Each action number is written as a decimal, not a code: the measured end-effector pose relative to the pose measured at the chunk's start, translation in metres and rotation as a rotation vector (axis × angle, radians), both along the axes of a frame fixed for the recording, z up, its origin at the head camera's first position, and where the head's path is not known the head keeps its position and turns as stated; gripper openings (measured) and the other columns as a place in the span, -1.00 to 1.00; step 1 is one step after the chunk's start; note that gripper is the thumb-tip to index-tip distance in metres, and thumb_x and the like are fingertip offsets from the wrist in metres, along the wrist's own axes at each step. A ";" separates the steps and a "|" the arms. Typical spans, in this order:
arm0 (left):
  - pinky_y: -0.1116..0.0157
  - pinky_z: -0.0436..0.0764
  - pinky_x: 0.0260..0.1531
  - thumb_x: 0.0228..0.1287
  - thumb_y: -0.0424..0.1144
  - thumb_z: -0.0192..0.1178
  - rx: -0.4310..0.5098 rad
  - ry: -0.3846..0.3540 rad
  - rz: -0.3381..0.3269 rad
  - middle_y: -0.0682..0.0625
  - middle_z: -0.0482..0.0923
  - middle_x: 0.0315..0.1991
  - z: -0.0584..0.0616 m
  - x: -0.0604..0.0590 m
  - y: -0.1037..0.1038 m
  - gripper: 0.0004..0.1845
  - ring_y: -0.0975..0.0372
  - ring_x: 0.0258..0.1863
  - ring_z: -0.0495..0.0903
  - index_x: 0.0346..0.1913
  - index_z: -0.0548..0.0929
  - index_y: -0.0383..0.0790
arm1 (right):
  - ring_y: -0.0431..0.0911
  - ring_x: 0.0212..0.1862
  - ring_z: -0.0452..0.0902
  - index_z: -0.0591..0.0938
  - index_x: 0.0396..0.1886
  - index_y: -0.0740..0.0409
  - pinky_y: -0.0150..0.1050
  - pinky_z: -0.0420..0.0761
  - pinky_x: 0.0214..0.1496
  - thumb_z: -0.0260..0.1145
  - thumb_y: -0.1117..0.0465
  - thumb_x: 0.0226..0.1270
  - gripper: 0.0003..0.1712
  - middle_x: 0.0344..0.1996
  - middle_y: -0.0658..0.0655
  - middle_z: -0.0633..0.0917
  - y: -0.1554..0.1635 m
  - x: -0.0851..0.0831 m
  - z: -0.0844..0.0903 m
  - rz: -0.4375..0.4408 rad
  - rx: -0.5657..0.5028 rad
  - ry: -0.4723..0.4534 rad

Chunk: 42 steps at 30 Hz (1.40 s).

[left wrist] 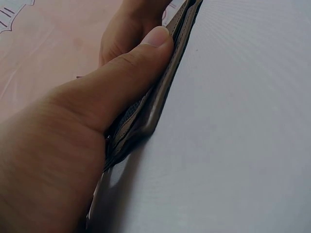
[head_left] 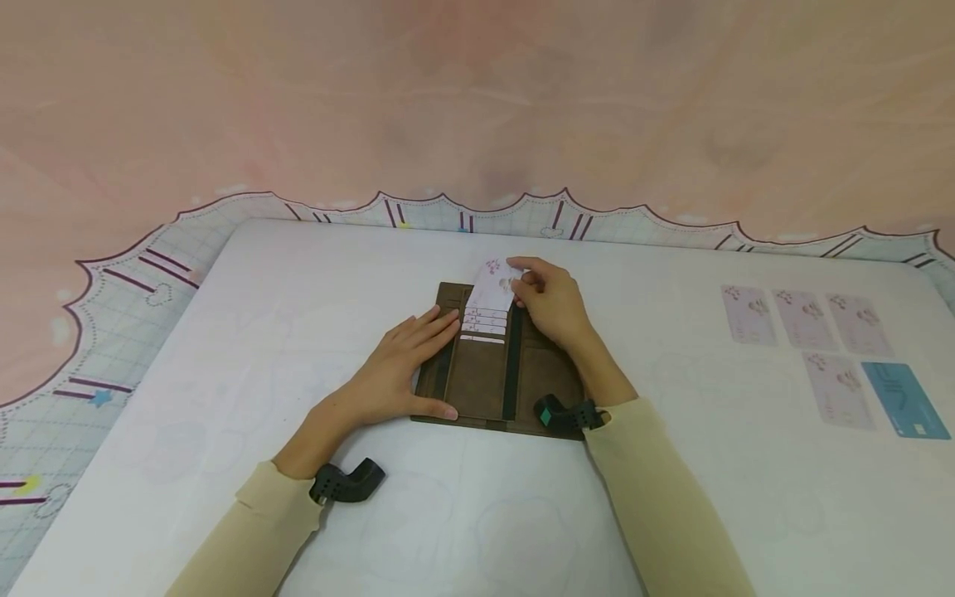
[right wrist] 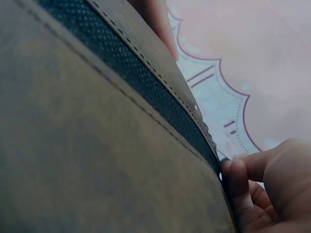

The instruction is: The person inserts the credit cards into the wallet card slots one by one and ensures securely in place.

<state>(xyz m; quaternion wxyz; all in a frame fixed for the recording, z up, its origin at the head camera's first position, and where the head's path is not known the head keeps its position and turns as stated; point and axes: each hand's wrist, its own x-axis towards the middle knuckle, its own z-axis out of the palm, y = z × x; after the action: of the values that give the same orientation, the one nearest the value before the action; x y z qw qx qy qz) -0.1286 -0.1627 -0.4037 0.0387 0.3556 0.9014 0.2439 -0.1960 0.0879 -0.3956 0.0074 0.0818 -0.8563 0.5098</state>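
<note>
The bench (head_left: 477, 514) carried one open brown wallet (head_left: 485, 385), long axis running away from the person. The left hand (head_left: 399, 369) lay flat with straight fingers on its left half. The right hand (head_left: 552, 303), at the far end, pinched one pale card (head_left: 494, 286) over the slots. Four pale cards (head_left: 806, 319) and one blue card (head_left: 904, 400) lay well apart, rightward.

Brown wallet (head_left: 492, 373) open flat; pink card (head_left: 496, 286) half-slotted.

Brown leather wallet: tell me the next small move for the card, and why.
Probably push the pale pink card down into the open brown leather wallet: the right hand pinches it half-seated above filled slots, while the left hand presses the wallet flat.
</note>
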 end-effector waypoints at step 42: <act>0.04 -0.17 0.41 -0.18 0.21 0.47 -0.005 0.000 0.000 -0.07 0.01 0.50 0.002 0.000 0.001 0.20 0.08 0.49 -0.17 0.48 0.11 -0.25 | -0.03 -0.28 0.46 0.65 0.08 0.04 -0.15 0.46 -0.21 0.20 0.25 0.37 -0.68 -0.30 0.10 0.61 -0.003 0.000 -0.003 0.089 0.154 0.040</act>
<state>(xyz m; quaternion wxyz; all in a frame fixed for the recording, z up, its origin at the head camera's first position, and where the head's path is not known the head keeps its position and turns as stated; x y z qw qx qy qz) -0.1286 -0.1621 -0.4013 0.0395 0.3557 0.9020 0.2413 -0.1958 0.0851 -0.3984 -0.0043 0.1301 -0.8882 0.4406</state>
